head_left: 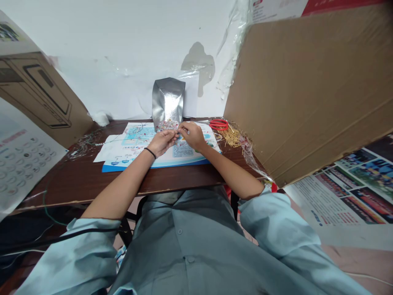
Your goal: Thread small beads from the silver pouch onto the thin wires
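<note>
Sheet [27,164]: white, printed with rows of small round pictures, far left of the bag.
Carton [39,94]: brown, behind the sheet, well left of the bag.
Threads [81,149]: clear, tangled on the dark table [82,176], left of the bag.
Wad [101,119]: white, against the wall, left of the bag.
Papers [110,153]: overlapping, white and blue, in front of the bag; a thin thread and small bits lie on them.
Left hand [163,141]: over the papers, just in front of the bag; thumb and forefinger pressed together, the other fingers curled; a black band [150,153] circles the wrist.
Bag [168,98]: silver, upright near the wall.
Beads [167,124]: clear with some red, heaped at the front foot of the bag, just beyond the hands.
Right hand [194,136]: in front of the bag, to its right; fingertips pressed together and meeting the left ones; anything pinched there is too small to tell.
Scissors [218,124]: red-handled, right of the bag.
Sticks [231,137]: gold, thin, piled right of the bag, just beyond the scissors.
Wrap [250,153]: clear, crumpled, farther right of the bag.
Cardboard [301,94]: large panel, far right of the bag.
</note>
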The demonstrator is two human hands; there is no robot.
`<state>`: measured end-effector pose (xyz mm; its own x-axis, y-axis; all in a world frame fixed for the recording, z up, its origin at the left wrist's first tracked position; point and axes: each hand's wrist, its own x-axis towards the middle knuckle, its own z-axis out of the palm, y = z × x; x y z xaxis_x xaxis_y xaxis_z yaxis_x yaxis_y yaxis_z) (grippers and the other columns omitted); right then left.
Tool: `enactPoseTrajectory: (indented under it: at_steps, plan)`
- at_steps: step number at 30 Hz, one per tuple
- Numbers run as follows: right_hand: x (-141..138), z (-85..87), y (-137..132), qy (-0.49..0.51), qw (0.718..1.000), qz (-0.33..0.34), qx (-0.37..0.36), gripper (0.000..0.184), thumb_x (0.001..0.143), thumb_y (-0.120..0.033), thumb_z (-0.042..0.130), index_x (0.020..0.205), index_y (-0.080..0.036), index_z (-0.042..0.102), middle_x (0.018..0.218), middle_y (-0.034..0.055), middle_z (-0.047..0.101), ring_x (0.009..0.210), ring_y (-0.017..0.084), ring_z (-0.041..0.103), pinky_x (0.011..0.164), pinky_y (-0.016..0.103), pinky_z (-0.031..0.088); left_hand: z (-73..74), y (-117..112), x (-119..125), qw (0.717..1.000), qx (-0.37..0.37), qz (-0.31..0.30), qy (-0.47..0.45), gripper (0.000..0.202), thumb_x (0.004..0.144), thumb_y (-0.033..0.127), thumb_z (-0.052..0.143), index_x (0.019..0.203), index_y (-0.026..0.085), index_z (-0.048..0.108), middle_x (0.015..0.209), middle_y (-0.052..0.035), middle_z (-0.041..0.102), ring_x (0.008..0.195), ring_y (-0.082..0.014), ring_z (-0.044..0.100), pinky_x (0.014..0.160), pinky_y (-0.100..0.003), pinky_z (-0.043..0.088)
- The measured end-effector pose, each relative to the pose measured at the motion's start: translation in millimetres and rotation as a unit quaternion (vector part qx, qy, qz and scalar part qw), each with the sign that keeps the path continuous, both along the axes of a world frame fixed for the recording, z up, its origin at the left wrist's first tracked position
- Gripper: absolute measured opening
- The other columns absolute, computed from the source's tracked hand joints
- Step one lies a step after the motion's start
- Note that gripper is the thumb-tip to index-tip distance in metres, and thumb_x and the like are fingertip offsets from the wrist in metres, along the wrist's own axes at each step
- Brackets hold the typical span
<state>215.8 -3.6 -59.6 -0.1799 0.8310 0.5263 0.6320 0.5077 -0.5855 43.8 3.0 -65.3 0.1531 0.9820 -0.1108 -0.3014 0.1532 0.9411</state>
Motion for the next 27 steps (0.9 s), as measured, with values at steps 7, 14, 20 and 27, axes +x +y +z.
enactPoseTrajectory:
  at_steps: [7, 14, 20, 27]
  plan:
    - [-0.9, -1.1, -0.6, 0.010, 1.000, 0.020, 0.001, 0.015, 0.104, -0.021, 0.062, 0.092, -0.023, 0.071, 0.101, 0.0057, 0.078, 0.100, 0.024, 0.060, 0.099, 0.037, 0.047, -1.8, 4.6, -8.2, 0.999, -0.007, -0.025, -0.037, 0.021, 0.082, 0.001, 0.091, 0.080, 0.013, 0.074, 0.078, -0.0055, 0.078, 0.060, -0.0057, 0.064, 0.060, -0.013, 0.054]
    - [-2.0, -2.6, 0.0, 0.026, 0.999, 0.032, 0.016, 0.018, 0.104, -0.020, 0.061, 0.089, -0.025, 0.070, 0.103, 0.0058, 0.079, 0.102, 0.025, 0.061, 0.103, 0.038, 0.048, -0.3, 1.8, -6.2, 0.999, -0.021, -0.025, -0.042, 0.016, 0.086, -0.002, 0.086, 0.084, 0.012, 0.078, 0.078, -0.0051, 0.078, 0.062, -0.0056, 0.065, 0.064, -0.014, 0.058]
    - [-2.3, -2.3, 0.5, 0.005, 0.999, 0.038, 0.029, 0.021, 0.107, -0.020, 0.058, 0.090, -0.025, 0.069, 0.106, 0.0063, 0.079, 0.105, 0.023, 0.065, 0.105, 0.037, 0.048, 0.9, -0.2, -4.8, 0.999, -0.026, -0.023, -0.032, 0.020, 0.089, 0.003, 0.087, 0.076, 0.011, 0.075, 0.077, -0.0060, 0.077, 0.061, -0.0056, 0.064, 0.062, -0.015, 0.056]
    - [-2.0, -3.9, 0.9, 0.009, 0.999, 0.048, 0.022, 0.020, 0.107, -0.019, 0.060, 0.090, -0.024, 0.070, 0.104, 0.0050, 0.078, 0.105, 0.023, 0.064, 0.102, 0.036, 0.048, -3.9, 4.2, -7.7, 0.999, -0.013, -0.038, -0.029, 0.017, 0.090, 0.009, 0.089, 0.080, 0.012, 0.075, 0.078, -0.0061, 0.077, 0.061, -0.0066, 0.063, 0.064, -0.017, 0.057]
